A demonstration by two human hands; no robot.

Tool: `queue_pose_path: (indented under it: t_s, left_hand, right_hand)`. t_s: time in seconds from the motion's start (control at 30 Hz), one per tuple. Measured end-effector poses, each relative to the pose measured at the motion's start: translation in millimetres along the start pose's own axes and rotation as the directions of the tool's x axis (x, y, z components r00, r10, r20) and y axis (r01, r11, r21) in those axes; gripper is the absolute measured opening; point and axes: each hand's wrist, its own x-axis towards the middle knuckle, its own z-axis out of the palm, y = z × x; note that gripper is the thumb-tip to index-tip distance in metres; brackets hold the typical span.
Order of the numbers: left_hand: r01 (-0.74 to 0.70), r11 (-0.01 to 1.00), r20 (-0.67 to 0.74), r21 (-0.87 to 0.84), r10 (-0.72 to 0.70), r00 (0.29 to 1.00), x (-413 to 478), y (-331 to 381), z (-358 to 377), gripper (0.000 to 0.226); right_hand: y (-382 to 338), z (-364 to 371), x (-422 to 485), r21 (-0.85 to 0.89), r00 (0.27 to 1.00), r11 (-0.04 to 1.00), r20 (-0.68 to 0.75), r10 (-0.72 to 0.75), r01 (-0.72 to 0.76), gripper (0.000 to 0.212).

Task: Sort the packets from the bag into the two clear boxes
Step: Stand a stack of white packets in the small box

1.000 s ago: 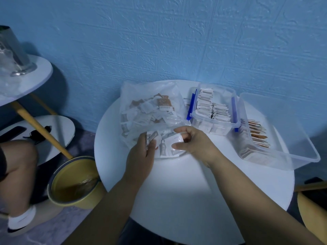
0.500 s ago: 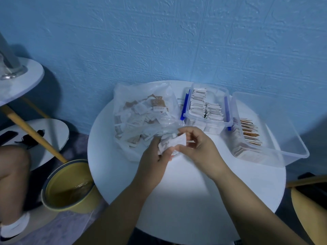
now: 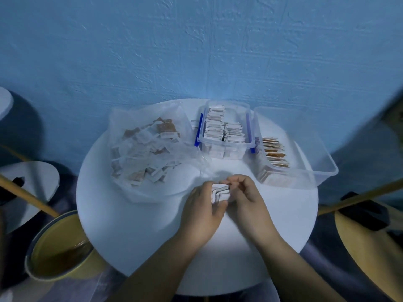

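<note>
At frame centre, the left hand (image 3: 201,205) and right hand (image 3: 246,196) pinch white packets (image 3: 220,192) over the desk (image 3: 139,216), below the bag (image 3: 148,153) and two boxes (image 3: 224,136).

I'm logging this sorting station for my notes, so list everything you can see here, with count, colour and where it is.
table: one, white, round, centre
bag: one, clear, table's left, holding mixed white and brown packets
small box: one, clear with blue latches, table's back middle
white packets: many, white, standing in the small box
large box: one, clear, table's right
brown packets: a row, brown, in the large box's left part
held packets: a few, pale, between both hands
bucket: one, yellow, floor, lower left
wall: one, blue, behind
left hand: one, grip on the held packets
right hand: one, grip on the held packets
</note>
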Motion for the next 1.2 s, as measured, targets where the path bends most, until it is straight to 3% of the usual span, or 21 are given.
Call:
queue_pose_path:
  t_s: [0.13, 0.3, 0.43, 0.57, 0.7, 1.0, 1.2]
  left_hand:
    - [-0.037, 0.998, -0.095, 0.06, 0.042, 0.995, -6, -2, -2, 0.048]
    - [-0.008, 0.99, -0.101, 0.14, 0.022, 0.995, -12, -8, -8, 0.044]
    - [-0.043, 0.968, -0.088, 0.245, 0.067, 0.994, -14, -14, -11, 0.036]
    - [-0.043, 0.992, -0.082, 0.121, 0.053, 0.995, -17, -13, -16, 0.047]
    - [-0.114, 0.945, -0.074, 0.307, 0.143, 0.987, -22, -18, -17, 0.041]
    - [-0.126, 0.856, -0.144, 0.502, 0.226, 0.963, -24, -18, -10, 0.037]
    - [-0.198, 0.883, -0.091, 0.427, 0.259, 0.962, -14, -17, -18, 0.024]
  right_hand:
    - [0, 14, -2, 0.007, 0.996, 1.0, 0.086, -0.024, 0.023, 0.018]
    - [0, 4, -8, -0.12, 0.968, 0.987, 0.239, -0.077, 0.108, 0.032]
    - [-1, -14, -6, -0.358, 0.957, 0.905, 0.251, -0.144, 0.23, 0.043]
    - [-6, -20, -5, -0.406, 0.938, 0.86, 0.281, -0.205, 0.31, 0.043]
    - [-3, -20, -5, -0.46, 0.913, 0.797, 0.298, -0.277, 0.392, 0.036]
    - [-3, -17, 1, -0.603, 0.806, 0.57, 0.558, -0.2, 0.559, 0.036]
    - [-23, -20, 16, -0.613, 0.765, 0.497, 0.618, -0.183, 0.614, 0.028]
